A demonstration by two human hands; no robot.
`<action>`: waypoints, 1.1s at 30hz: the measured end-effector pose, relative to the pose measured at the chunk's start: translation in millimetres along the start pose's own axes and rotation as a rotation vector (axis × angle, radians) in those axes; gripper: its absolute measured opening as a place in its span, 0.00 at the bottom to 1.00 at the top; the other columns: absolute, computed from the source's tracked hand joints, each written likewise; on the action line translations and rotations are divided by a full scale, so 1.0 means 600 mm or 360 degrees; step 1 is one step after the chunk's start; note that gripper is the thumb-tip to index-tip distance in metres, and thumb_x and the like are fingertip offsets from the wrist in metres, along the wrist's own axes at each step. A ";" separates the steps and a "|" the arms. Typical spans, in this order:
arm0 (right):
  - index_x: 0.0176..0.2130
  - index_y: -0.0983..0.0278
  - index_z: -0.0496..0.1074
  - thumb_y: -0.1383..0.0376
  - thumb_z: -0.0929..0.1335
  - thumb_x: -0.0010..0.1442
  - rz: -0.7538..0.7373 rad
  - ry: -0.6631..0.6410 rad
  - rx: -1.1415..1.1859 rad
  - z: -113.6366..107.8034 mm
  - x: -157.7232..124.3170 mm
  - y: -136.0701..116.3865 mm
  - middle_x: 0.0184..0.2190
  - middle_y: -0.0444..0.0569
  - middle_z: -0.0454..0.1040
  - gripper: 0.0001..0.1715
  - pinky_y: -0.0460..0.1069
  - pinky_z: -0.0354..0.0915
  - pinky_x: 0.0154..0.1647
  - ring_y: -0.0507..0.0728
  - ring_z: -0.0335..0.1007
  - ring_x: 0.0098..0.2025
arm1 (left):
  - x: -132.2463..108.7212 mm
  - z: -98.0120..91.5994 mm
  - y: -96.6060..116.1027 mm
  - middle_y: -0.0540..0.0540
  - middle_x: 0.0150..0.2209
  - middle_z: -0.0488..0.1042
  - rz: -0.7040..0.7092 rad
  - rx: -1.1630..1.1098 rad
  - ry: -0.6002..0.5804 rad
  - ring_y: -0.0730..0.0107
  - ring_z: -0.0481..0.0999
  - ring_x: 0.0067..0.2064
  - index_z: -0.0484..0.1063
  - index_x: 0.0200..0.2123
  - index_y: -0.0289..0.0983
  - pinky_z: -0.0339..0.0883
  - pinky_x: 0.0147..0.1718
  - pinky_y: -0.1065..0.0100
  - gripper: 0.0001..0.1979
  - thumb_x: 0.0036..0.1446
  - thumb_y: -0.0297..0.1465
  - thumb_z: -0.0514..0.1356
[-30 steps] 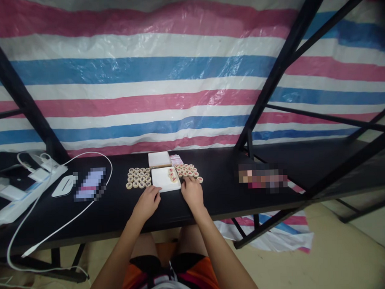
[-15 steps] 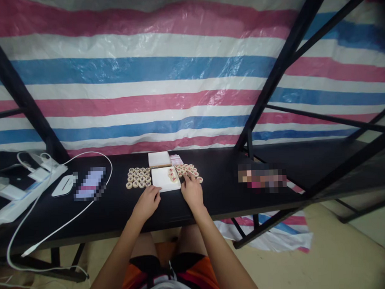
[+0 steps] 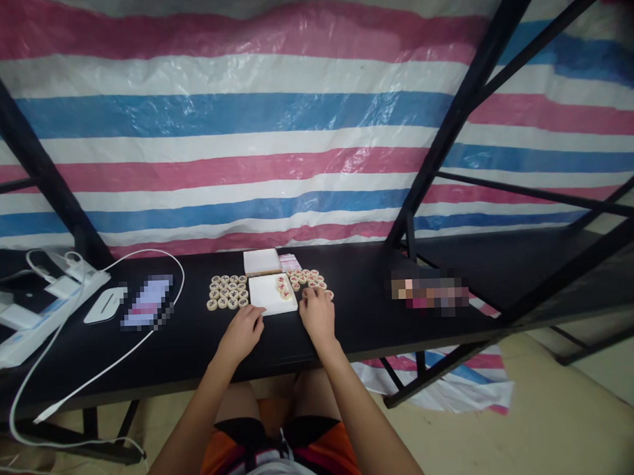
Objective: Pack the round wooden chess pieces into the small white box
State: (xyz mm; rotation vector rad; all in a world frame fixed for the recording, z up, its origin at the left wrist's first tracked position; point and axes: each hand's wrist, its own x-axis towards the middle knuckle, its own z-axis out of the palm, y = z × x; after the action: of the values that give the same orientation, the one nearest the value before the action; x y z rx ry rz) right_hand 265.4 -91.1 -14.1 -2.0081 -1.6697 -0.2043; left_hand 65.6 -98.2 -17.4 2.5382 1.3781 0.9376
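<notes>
A white square tray (image 3: 267, 296) lies on the black table (image 3: 196, 339) with two round wooden game discs (image 3: 285, 289) in its far right corner. Several discs (image 3: 228, 292) lie in rows left of it, and more discs (image 3: 309, 280) lie to its right. My left hand (image 3: 243, 331) rests on the table at the tray's near left corner, fingers curled with nothing visible in them. My right hand (image 3: 317, 314) reaches into the right group, its fingertips bent down onto a disc there. A second white tray (image 3: 262, 261) sits behind the first.
At the left lie a white mouse (image 3: 105, 304), a blurred phone (image 3: 147, 303), a white cable (image 3: 98, 373) and a power strip with chargers (image 3: 39, 309). A blurred object (image 3: 428, 291) lies to the right. Black frame bars (image 3: 448, 129) rise at the right, a striped tarp behind.
My right hand's fingers reached forward into the right group of discs, then curled back onto one near its front edge. My left hand has stayed put.
</notes>
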 end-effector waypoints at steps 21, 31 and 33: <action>0.33 0.63 0.73 0.65 0.62 0.62 -0.0641 -0.0003 0.0499 0.001 -0.003 -0.005 0.36 0.50 0.73 0.12 0.50 0.59 0.47 0.57 0.64 0.42 | 0.001 0.002 -0.001 0.43 0.39 0.73 0.0002 0.0018 0.0000 0.65 0.72 0.43 0.72 0.43 0.35 0.67 0.46 0.61 0.12 0.59 0.23 0.52; 0.48 0.68 0.71 0.69 0.61 0.58 0.0180 0.0376 0.0137 0.002 -0.001 0.016 0.54 0.63 0.64 0.19 0.61 0.54 0.52 0.68 0.55 0.57 | 0.001 0.000 0.000 0.43 0.39 0.74 -0.0001 0.0009 -0.0002 0.64 0.72 0.44 0.72 0.43 0.35 0.67 0.48 0.60 0.12 0.59 0.24 0.51; 0.50 0.69 0.70 0.70 0.61 0.57 0.0292 0.0324 0.0038 0.005 -0.003 0.020 0.55 0.66 0.64 0.21 0.64 0.52 0.53 0.71 0.54 0.58 | 0.001 -0.001 0.001 0.43 0.39 0.74 -0.0006 0.0012 -0.0004 0.64 0.72 0.44 0.72 0.43 0.35 0.67 0.48 0.60 0.12 0.59 0.23 0.52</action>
State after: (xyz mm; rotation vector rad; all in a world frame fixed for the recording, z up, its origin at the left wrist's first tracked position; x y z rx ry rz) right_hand 276.1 -92.4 -21.0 -2.0341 -1.3496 -0.3100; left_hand 66.0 -98.3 -16.7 2.5403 1.3879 0.9299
